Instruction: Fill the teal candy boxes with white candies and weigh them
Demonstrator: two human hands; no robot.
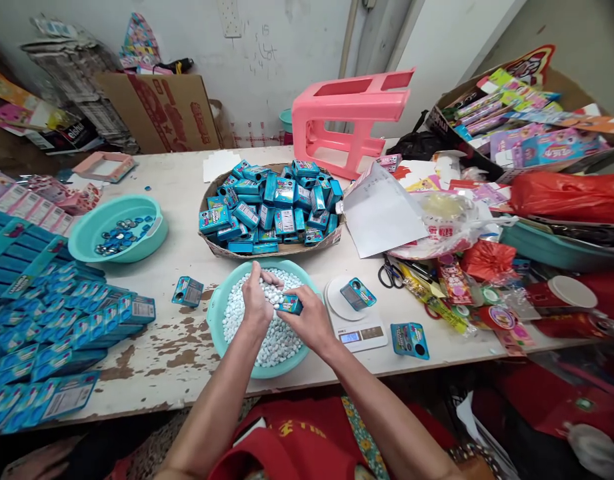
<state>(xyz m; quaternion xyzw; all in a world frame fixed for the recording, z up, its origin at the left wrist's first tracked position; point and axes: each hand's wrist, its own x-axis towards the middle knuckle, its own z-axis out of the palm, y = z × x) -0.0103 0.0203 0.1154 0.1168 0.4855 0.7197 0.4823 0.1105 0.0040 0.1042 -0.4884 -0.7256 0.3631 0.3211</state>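
Both my hands hover over a teal basin (215,328) filled with small white candies (277,343). My right hand (308,318) grips a small blue box (290,305) at its fingertips. My left hand (257,299) is cupped and closed over a few white candies right beside that box. Just to the right stands a white digital scale (363,330) with another blue box (357,293) lying on its pan.
A cardboard tray (274,251) piled with blue boxes sits behind the basin. A teal bowl (89,230) of small dark pieces stands at the left above stacked blue cartons (47,320). Loose blue boxes (187,291), scissors (389,273), a pink stool (349,117) and candy packets crowd the right.
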